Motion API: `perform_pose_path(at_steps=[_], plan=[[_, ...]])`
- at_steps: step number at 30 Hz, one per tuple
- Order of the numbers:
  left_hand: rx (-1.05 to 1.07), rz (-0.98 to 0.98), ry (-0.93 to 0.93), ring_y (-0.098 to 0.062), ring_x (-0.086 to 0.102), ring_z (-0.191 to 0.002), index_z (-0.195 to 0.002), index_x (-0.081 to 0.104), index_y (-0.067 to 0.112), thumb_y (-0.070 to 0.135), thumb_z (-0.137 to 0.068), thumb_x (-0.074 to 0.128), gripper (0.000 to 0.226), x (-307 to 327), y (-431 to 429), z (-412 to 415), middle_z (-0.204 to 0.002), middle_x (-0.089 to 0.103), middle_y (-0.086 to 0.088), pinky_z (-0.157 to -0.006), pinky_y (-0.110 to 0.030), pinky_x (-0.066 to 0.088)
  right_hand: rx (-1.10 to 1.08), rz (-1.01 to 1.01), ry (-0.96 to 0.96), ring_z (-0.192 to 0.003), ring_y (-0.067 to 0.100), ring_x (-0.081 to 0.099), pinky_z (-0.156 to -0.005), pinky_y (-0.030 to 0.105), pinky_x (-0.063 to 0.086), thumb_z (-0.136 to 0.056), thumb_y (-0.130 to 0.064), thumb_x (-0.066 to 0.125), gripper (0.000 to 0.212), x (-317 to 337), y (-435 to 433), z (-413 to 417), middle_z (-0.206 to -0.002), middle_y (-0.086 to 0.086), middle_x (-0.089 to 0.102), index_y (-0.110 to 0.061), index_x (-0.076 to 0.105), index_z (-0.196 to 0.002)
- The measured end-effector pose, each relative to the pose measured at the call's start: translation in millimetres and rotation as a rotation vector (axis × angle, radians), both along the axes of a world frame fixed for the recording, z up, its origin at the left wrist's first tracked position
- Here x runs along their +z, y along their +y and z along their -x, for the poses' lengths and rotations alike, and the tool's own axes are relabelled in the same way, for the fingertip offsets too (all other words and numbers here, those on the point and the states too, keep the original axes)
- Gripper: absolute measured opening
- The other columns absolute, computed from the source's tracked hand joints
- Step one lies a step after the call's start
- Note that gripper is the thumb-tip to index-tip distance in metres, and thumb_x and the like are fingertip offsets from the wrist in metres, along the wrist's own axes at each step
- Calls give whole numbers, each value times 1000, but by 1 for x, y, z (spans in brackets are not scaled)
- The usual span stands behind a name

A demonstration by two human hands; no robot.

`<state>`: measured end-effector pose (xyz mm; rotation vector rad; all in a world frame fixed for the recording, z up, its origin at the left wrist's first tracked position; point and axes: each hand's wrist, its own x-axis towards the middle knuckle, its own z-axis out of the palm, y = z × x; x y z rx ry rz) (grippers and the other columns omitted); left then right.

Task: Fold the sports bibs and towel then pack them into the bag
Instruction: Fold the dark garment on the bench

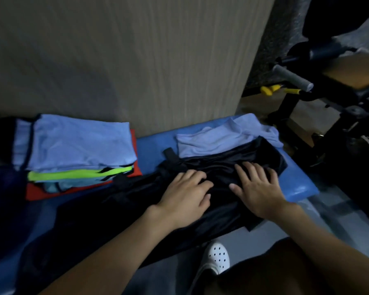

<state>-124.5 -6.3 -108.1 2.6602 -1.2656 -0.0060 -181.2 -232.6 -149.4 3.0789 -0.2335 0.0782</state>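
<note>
Reaching in from 6 o'clock with both bare forearms. Pressing the left hand [184, 192] palm-down on a black glossy cloth with straps [217, 165] mid-way along the blue padded worktop [300, 188], fingers slightly bent, grip wide, holding nothing. Laying the right hand [257, 188] flat just beside, fingers spread, grip likewise wide. At 1 o'clock, touching the black cloth, a crumpled light-blue cloth [217, 141]; at 9 o'clock, a folded stack of blue, neon-green and orange bibs [79, 141].

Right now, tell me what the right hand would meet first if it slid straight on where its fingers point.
The right hand rests flat on the black fabric; sliding on past that, it would first meet the crumpled light blue cloth beyond, probably, since depth is unclear.
</note>
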Motion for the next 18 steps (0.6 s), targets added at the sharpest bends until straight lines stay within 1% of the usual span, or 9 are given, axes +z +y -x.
perform_pose_path(at_steps=[2,4,6,8,11,13,14,16,18], plan=[[38,50,-16,-20,52,-113,-117,66,22,38,-91,37,42,10,24,8,-117,59,4,-92,-36,44,16,-8,-24,-121,32,53,-97,58,38,-92,-61,24,72,12,15,0,-130,12,58,-12,59,-131],[121,91,-24,-19,54,-108,-110,68,23,37,-89,38,39,17,59,14,-110,61,7,-88,-37,45,71,-49,-73,-120,30,52,-96,55,38,-91,-56,29,66,26,41,-5,-128,10,58,-13,58,-130],[209,136,-27,-20,58,-102,-103,70,24,34,-86,40,36,22,99,21,-104,63,8,-83,-38,48,189,-111,-93,-120,29,52,-96,51,39,-91,-55,29,62,41,77,-10,-125,6,59,-17,57,-130],[306,171,-24,-22,61,-98,-99,71,23,32,-84,43,33,24,141,27,-102,65,8,-81,-40,50,321,-199,-79,-120,28,51,-96,48,39,-88,-55,27,62,53,120,-15,-125,3,58,-20,55,-131],[518,252,-19,-25,62,-95,-99,71,19,30,-83,46,32,21,207,35,-100,66,4,-82,-44,52,509,-306,-63,-113,25,55,-91,42,43,-86,-48,32,54,55,185,-19,-117,-1,61,-22,59,-124],[727,248,5,-28,60,-100,-105,69,18,28,-84,53,28,17,247,42,-108,65,0,-88,-46,50,604,-352,-71,-106,22,57,-87,39,44,-86,-41,40,43,49,222,-21,-110,-4,62,-22,63,-118],[831,238,27,-31,59,-103,-112,67,16,25,-87,59,28,13,264,45,-114,63,-4,-91,-48,49,637,-370,-71,-106,21,57,-87,37,43,-86,-38,44,39,45,237,-23,-110,-4,62,-22,63,-117],[997,232,168,-35,55,-111,-129,58,14,25,-89,69,42,8,286,49,-126,55,-10,-97,-49,47,689,-380,-99,-108,21,55,-90,35,39,-85,-33,54,36,38,261,-29,-112,-3,60,-20,64,-117],[1077,282,340,-31,53,-117,-139,49,15,31,-89,70,56,7,296,48,-130,50,-10,-101,-44,45,716,-333,-163,-108,24,53,-88,36,37,-83,-30,62,35,37,277,-36,-113,0,57,-18,63,-116]])
